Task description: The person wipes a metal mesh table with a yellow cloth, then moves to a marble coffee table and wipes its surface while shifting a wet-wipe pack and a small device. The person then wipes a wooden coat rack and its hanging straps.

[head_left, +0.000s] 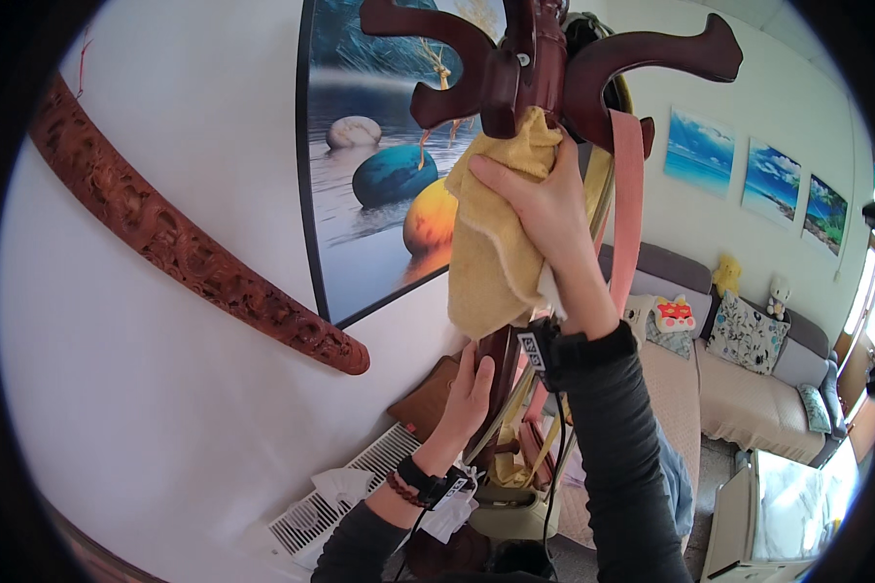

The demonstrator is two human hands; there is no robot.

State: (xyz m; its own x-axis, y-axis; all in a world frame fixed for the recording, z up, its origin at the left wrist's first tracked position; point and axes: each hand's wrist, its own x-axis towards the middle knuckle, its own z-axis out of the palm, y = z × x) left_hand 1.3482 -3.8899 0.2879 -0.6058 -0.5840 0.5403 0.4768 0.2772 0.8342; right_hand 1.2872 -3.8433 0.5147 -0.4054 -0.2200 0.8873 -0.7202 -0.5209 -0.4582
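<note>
A dark red wooden coat rack (pixel 547 55) rises before me, its curved hooks spreading at the top. My right hand (pixel 547 189) presses a yellow cloth (pixel 492 251) around the upper pole, just below the hooks. The cloth's lower part hangs loose and covers that stretch of the pole. Lower down, my left hand (pixel 467 401) grips the pole (pixel 502 372), with the thumb in sight and some fingers hidden behind. A pink strap (pixel 627 197) hangs from a hook on the right side.
A carved wooden scabbard-shaped ornament (pixel 189 248) and a framed picture (pixel 379 175) hang on the left wall. Below are a white radiator (pixel 379 455) and a pale green handbag (pixel 514 514). At right stand a sofa (pixel 751 372) with cushions and a glass-topped table (pixel 787 503).
</note>
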